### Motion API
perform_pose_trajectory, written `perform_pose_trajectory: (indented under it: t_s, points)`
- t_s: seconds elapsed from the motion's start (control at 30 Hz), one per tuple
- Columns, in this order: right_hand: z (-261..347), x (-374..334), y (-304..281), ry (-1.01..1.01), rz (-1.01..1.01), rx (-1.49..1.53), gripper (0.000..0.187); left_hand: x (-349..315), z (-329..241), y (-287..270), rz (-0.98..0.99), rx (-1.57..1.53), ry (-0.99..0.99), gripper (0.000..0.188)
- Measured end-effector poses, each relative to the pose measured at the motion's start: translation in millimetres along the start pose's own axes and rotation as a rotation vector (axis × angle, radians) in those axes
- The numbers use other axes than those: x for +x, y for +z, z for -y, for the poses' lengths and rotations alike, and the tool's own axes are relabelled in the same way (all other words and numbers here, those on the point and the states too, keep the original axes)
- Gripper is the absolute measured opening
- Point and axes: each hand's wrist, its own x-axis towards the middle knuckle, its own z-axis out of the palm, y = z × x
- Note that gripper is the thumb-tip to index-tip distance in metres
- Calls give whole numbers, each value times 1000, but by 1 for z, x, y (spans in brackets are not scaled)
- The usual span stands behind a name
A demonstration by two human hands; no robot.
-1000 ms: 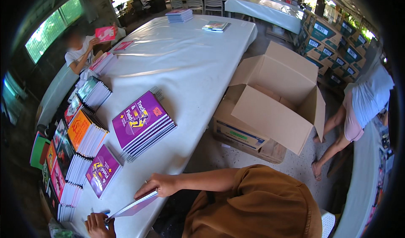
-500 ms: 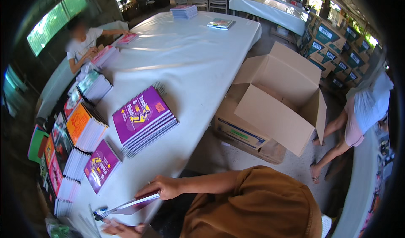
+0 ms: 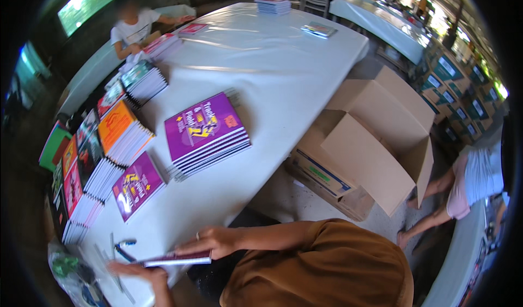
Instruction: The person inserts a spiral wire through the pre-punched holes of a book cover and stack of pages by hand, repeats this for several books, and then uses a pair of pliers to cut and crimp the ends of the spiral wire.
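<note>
A thin spiral-bound notebook with a dark purple cover is seen nearly edge-on at the near table edge. My right hand wears a ring and grips it, fingers along its upper side. My left hand, blurred, lies stretched out at the notebook's left end; whether its palm bears any weight is unclear. Just beyond that hand are a small blue-and-black hand tool and thin wire spirals. Farther up lie a single purple notebook and a stack of purple notebooks.
Along the left edge stand stacks of orange, red and dark notebooks. A plastic bag sits at the near left corner. Right of the white-covered table is an open cardboard box. One person sits far left; another stands right.
The notebook has gone from slanted to nearly level. My left hand has moved up and left to its end. The whole view has shifted, sliding the table scene rightward.
</note>
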Motion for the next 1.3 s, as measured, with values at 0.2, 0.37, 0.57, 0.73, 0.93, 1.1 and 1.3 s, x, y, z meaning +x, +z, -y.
perform_pose_trajectory:
  t_s: [0.2, 0.37, 0.57, 0.73, 0.93, 1.1, 1.3]
  points:
    - [-4, -7, -4, -135, -70, -88, 44, 81, -37, -26, -207, 172, 27, 91]
    - [9, 3, -12, 115, 8, -47, 42, 0, -36, -14, 180, -235, 244, 100]
    - [12, 11, 0, -167, -123, -234, 33, 57, -11, -19, -63, -100, -112, 110]
    - [7, 18, -8, -176, -147, -282, 32, 51, -40, -22, -74, -201, 307, 96]
    - [2, 11, -4, -130, -144, -200, 41, 11, -61, 3, 106, -395, 93, 100]
    - [8, 15, -4, -61, -119, -177, 35, 22, -62, -18, 66, -290, 352, 85]
    - [3, 22, -6, -81, -199, -177, 38, 16, -75, -10, 184, -450, 291, 79]
